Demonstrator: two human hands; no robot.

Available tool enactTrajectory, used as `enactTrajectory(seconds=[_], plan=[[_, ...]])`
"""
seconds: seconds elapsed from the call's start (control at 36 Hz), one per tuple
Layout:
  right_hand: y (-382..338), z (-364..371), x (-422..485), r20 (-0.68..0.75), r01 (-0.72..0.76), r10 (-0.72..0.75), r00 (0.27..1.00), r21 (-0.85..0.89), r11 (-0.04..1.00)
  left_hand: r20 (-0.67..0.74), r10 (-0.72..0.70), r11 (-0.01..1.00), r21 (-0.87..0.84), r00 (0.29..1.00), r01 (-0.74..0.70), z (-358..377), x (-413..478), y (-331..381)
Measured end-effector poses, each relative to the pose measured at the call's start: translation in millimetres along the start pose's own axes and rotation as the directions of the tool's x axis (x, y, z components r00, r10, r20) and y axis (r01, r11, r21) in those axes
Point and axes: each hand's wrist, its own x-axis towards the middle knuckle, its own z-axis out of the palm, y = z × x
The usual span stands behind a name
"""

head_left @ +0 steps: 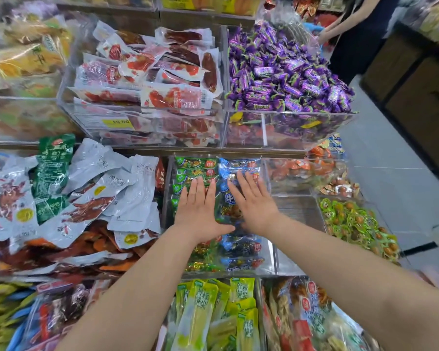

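Observation:
Both my hands lie flat, fingers straight, over a clear plastic bin (268, 178) of small snack packets in the middle of the display. My left hand (199, 211) presses on the green packets (195, 164) in the bin's left row. My right hand (254, 203) presses on the blue packets (240, 165) in the right row. The two thumbs nearly meet above the bin's middle. More blue packets (241, 249) show below my wrists. Neither hand holds anything.
Around the bin lie grey and green vacuum packs (91, 188) at left, yellow-green packs (213, 307) in front, purple candies (284, 72) and red sausage packs (157, 79) behind. Green-wrapped sweets (352, 221) sit right. A person (360, 26) stands at the far right by a tiled aisle (390, 173).

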Motion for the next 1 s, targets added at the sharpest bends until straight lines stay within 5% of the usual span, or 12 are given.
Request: enactTrajectory(seconds=[0.39,0.58,0.69,0.78,0.86,1.0], plan=[[-6,-14,25,0.137,-0.121,0.126,0.983,-0.044,0.992,0.009,0.003,0.999,-0.054,1.000,-0.002,1,2,-4],[6,-37,-7,0.047,-0.047,0.034,0.998,0.315,0.948,-0.047,0.016,0.981,-0.194,0.999,-0.024,-9,-7,-2],[10,-35,-48,-0.079,-0.077,0.166,0.983,0.641,0.763,-0.258,-0.022,0.869,-0.482,0.966,-0.109,-22,-29,9],[11,-19,-87,-0.042,-0.153,0.341,0.939,0.838,0.524,-0.367,-0.086,0.846,-0.518,0.926,-0.127,-28,-54,31],[7,6,-134,0.055,-0.188,0.482,0.874,0.954,0.232,-0.281,-0.118,0.752,-0.652,0.952,-0.099,-28,-77,66],[-4,59,-228,0.171,-0.265,0.486,0.857,0.955,0.131,-0.015,0.083,0.658,-0.750,0.996,-0.066,6,-114,138]])
